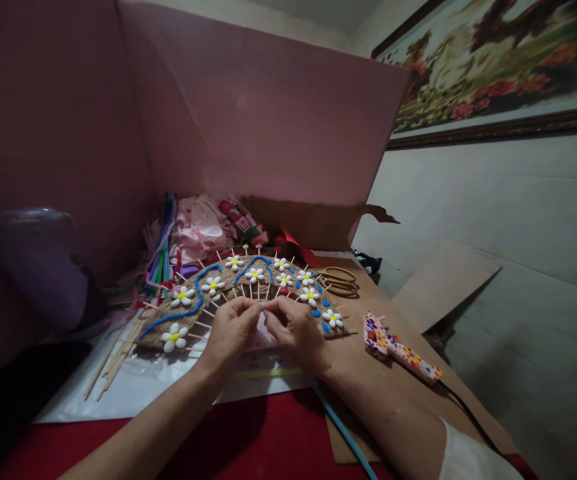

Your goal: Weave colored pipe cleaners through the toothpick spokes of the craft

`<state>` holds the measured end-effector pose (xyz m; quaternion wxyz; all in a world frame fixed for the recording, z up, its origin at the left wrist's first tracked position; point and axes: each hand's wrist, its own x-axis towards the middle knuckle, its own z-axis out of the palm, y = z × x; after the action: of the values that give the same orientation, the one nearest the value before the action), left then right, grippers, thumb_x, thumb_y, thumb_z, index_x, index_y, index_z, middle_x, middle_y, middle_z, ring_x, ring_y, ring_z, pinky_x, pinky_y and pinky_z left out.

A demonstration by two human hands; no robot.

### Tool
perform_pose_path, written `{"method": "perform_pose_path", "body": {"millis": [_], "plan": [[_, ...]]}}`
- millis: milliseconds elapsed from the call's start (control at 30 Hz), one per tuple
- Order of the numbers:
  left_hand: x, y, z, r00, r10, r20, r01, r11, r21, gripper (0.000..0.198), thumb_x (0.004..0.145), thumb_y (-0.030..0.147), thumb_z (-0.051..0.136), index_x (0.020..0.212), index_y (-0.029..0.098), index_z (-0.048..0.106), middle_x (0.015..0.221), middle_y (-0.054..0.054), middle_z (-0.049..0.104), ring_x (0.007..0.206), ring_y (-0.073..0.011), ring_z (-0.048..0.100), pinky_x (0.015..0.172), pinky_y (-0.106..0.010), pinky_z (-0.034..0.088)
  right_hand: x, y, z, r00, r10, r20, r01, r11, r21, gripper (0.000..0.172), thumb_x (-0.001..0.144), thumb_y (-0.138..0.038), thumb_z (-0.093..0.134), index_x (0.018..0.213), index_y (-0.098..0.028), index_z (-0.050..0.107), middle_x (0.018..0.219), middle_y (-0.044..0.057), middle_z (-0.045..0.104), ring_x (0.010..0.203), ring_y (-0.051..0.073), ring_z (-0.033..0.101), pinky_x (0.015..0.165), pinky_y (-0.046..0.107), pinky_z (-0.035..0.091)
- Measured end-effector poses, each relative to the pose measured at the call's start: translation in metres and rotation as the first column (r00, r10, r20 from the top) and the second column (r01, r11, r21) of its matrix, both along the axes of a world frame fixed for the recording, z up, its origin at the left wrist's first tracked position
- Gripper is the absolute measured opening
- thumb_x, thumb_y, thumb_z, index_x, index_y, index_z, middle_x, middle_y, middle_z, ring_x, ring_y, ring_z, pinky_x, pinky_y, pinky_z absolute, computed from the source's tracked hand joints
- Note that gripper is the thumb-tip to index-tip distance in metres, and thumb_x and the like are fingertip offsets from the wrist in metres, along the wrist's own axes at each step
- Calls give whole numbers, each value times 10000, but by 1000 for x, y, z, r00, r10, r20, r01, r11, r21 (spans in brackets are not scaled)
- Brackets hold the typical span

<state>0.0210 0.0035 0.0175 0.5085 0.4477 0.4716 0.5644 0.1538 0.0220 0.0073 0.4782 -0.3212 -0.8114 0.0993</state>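
Observation:
A jute-wrapped arch (228,287) lies on the table, set with white-and-yellow flowers, blue trim and radiating wooden sticks. My left hand (229,331) and my right hand (296,328) meet at its inner edge, fingertips pinched together on a thin blue pipe cleaner (343,433). The cleaner trails from the fingers down toward the front right. Both hands are closed in a pinch.
A patterned glue gun (398,350) with a black cord lies to the right. Scissors (338,279) rest behind the arch. Pipe cleaners (161,260), pink material and loose sticks (113,360) pile at the left. A pink board (268,113) stands behind. Cardboard (443,283) leans off the right.

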Motion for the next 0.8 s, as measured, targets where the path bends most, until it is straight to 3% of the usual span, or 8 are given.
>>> {"method": "perform_pose_path", "body": {"millis": [400,600,700,800], "plan": [[0,-1,3,1000,27,12,-27,1000,0,260,619,368,666,606,150,524,449,78,417,376,-45,329,378,-168,244,1,4,-3,998,20,-59,-22,999,-31,147,834,-167,496,884,-148,633,706,34,650,653,142,610,623,243,460],[0,-1,3,1000,3,-4,-3,1000,-15,265,609,381,671,624,153,537,477,62,464,400,-63,376,410,-184,297,2,2,0,1000,10,-17,-10,999,-42,134,827,-172,502,847,-162,634,685,22,644,643,138,595,606,236,440],[-1,2,1,999,-12,-37,14,999,32,259,632,387,657,631,154,543,475,59,451,403,-65,358,409,-184,265,3,2,0,1000,-2,-17,1,999,-48,125,823,-170,496,827,-163,621,668,12,628,619,131,575,583,229,426],[-5,5,0,985,12,-172,14,989,150,217,681,355,617,612,157,558,495,44,472,429,-77,377,434,-197,280,3,2,0,1000,-19,-15,18,998,-55,115,819,-163,494,798,-166,607,634,0,598,592,126,552,560,225,408]]}}
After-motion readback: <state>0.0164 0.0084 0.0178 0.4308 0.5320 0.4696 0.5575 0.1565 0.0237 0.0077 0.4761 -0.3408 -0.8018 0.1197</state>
